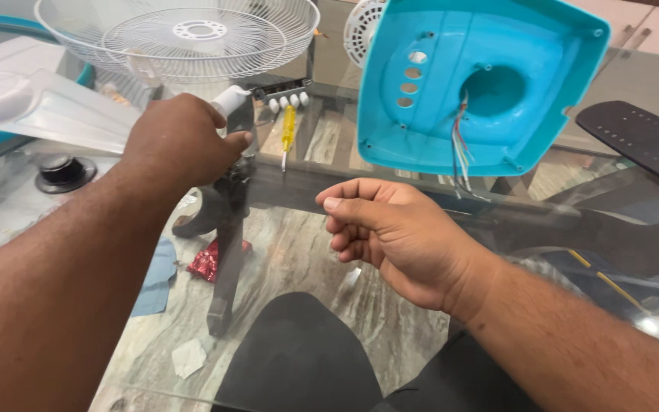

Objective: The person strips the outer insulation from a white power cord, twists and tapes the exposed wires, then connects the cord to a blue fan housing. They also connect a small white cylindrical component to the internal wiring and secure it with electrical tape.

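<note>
A dark seat [299, 358] is seen nearest, below the glass table [322, 252], through which a stone floor, a red wrapper [209, 262] and a blue cloth [155, 275] show.

Above the glass the right hand [387, 233] is held loosely curled, thumb laid along the forefinger; whether anything small is pinched there cannot be told. It hangs just below the loose wires [461, 145] that trail from the turquoise fan housing [482, 84], without touching them.

The left hand [181, 141] is closed around a white handle [230, 99] — only its tip is seen past the knuckles, so the tool's kind cannot be told. Under this hand a dark post [226, 236] is seen running down toward the floor.

Just beyond the left hand a yellow screwdriver [288, 130] lies on the glass, and a black switch strip with white buttons [287, 95] lies behind it. A pale fan blade [55, 111] and a black knob [62, 172] are set at the left edge.

Farthest off, a white wire fan grille [181, 34] is resting dish-up — the housing is propped to its right, its hollow side shown. A black perforated panel [642, 141] is seen at the far right.
</note>
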